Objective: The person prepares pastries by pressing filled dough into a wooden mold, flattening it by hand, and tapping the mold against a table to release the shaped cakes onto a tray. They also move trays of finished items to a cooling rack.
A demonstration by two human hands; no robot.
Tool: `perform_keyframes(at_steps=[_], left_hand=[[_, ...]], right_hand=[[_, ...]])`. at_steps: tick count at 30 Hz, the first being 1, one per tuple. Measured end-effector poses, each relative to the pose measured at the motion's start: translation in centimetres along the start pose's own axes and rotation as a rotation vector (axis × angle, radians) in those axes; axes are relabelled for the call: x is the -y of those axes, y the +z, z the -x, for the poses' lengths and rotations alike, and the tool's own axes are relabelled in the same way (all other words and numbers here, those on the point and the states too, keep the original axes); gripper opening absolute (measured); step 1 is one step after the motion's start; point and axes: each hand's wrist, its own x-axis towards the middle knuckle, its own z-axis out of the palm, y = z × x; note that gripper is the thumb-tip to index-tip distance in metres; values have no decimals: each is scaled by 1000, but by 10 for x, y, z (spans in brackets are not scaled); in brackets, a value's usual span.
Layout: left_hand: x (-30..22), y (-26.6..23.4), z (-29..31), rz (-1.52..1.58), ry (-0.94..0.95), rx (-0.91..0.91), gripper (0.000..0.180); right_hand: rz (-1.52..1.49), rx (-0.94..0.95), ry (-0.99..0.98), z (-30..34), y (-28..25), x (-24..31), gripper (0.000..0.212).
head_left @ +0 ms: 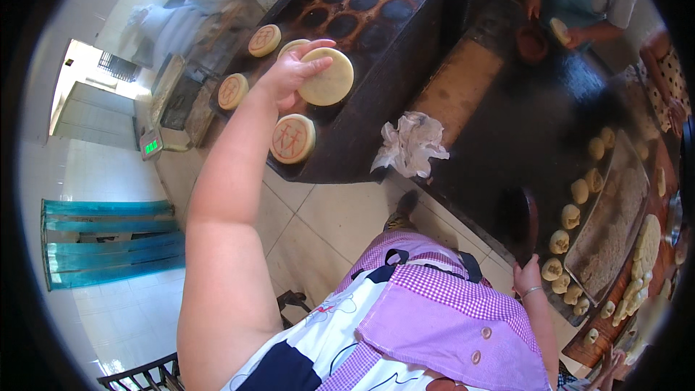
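Observation:
My left hand [293, 76] grips a pale, flat round cake [327, 78] between thumb and fingers, above a dark metal griddle [344, 130]. Close beside it on the griddle's left side lie similar cakes with red stamps, among them one nearer me [292, 139], one at the left edge [232, 91] and one farther off [264, 40]. Another pale cake [292, 48] shows partly behind my fingers. At the lower right my right hand [527, 276] is closed on a dark, round, flat thing with a reddish rim [528, 224]; its exact kind is unclear.
Crumpled paper [414, 143] lies at the corner of the black worktable [492, 159]. Dough balls [570, 216] line a long tray [612, 210] at right. Across the table a person's hand holds a cake [559, 31] near a brown bowl [532, 45]. A scale [151, 146] stands left.

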Motion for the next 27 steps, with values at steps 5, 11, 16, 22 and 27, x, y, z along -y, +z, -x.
perform_keyframes(at_steps=[5,11,16,22,27], left_hand=[[20,-21,-55,-284,-217,36,41],[-6,45,-65,-1454,435,-96,38],[12,185,-17,-1029,877,25,25],[197,435,7,-828,510,1028,70],[346,581,34,-1057,576,1037,96]], right_hand=[[-13,62,161,37,-37,97,45],[-40,64,308,52,-45,87,65],[-123,-104,226,65,21,19,58],[-443,-277,410,182,94,-41,54],[-642,-361,712,273,118,-79,54]])
